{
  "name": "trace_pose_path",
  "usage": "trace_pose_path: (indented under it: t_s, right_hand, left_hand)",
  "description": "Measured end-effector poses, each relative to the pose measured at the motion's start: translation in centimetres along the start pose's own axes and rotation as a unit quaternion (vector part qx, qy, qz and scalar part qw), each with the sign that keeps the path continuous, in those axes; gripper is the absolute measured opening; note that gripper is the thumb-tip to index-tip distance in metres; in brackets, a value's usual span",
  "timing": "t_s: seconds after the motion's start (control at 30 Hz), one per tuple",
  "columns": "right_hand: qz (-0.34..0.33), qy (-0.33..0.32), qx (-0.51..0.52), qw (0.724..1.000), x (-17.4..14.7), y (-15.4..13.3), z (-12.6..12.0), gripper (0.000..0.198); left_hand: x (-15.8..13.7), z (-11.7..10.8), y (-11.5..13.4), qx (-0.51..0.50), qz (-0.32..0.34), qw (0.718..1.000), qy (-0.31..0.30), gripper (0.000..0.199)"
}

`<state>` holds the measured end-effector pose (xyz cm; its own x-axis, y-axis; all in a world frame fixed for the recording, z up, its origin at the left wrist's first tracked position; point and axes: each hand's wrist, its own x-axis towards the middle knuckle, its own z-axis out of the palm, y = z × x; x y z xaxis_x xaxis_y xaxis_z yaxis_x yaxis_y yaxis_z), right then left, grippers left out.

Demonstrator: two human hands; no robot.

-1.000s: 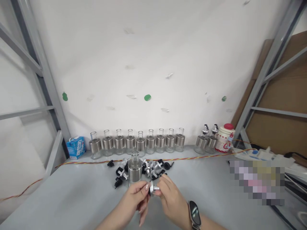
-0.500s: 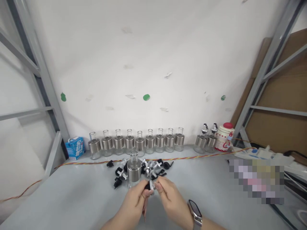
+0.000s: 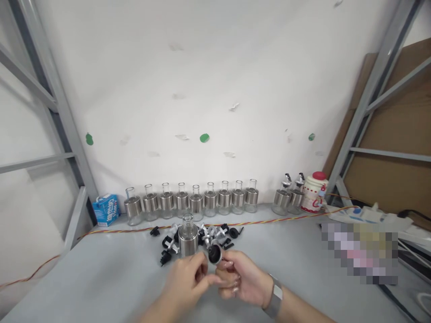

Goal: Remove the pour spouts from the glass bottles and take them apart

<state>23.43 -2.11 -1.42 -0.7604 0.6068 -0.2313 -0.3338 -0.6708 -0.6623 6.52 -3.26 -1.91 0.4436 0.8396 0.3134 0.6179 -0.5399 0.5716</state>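
My right hand [image 3: 247, 278], a watch band at its wrist, pinches a bottle pourer [image 3: 214, 254] with a silver rim, its dark inner side facing me. Close on its left is my left hand [image 3: 190, 276], slightly blurred, fingers curled in and thumb stretched toward the right hand; whatever those fingers hold is hidden. Just beyond the hands stands a glass bottle [image 3: 188, 240] with a steel sleeve and a bare neck. Black and silver pourer parts [image 3: 212, 231] lie loosely around the bottle on the grey table [image 3: 111, 269].
Several sleeved glass bottles [image 3: 182, 199] line the wall. Two bottles with pourers fitted [image 3: 282, 199] stand further right, beside a red-lidded jar [image 3: 315, 193]. A blue carton [image 3: 106, 210] sits at the left. A twisted cable [image 3: 269, 221] crosses the table; a power strip [image 3: 373, 215] lies right.
The right hand has turned palm up, tipping the pourer so its dark inner side shows. My left hand has let go of the pourer and sits slightly left of it.
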Motion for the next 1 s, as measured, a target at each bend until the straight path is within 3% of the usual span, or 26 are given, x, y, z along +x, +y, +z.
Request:
trace_pose_path:
  t_s: [0.13,0.27,0.4,0.5,0.6,0.7,0.87,1.0]
  right_hand:
    - [0.012,-0.068,0.081,0.994,0.0,0.2,-0.1,0.04]
    - [0.038,-0.111,0.04,0.992,0.4,0.8,-0.4,0.04]
    - [0.018,-0.065,-0.027,0.997,0.6,1.2,0.1,0.042]
    - [-0.087,0.027,-0.083,0.992,0.6,1.3,0.8,0.041]
    - [-0.202,0.129,-0.129,0.962,0.9,1.3,1.1,0.045]
    - [-0.26,0.185,-0.202,0.926,1.2,1.4,0.7,0.05]
    - [-0.305,0.205,-0.33,0.869,1.2,1.5,0.0,0.041]
    - [-0.323,0.204,-0.384,0.84,0.7,1.8,0.4,0.036]
  left_hand:
    - [-0.1,0.4,0.2,0.008,0.001,0.999,0.048,0.027]
    - [-0.3,0.6,0.9,-0.064,-0.003,0.993,0.099,0.029]
    - [-0.3,0.4,1.6,-0.13,-0.007,0.985,0.114,0.024]
    - [-0.1,0.7,1.7,-0.2,-0.046,0.971,0.12,0.025]
    - [0.1,1.5,1.1,-0.302,-0.105,0.943,0.097,0.034]
    - [0.5,2.1,0.6,-0.411,-0.135,0.9,0.056,0.038]
    - [1.0,2.2,0.5,-0.525,-0.168,0.834,-0.028,0.039]
    - [0.9,2.2,0.5,-0.563,-0.163,0.81,-0.012,0.039]
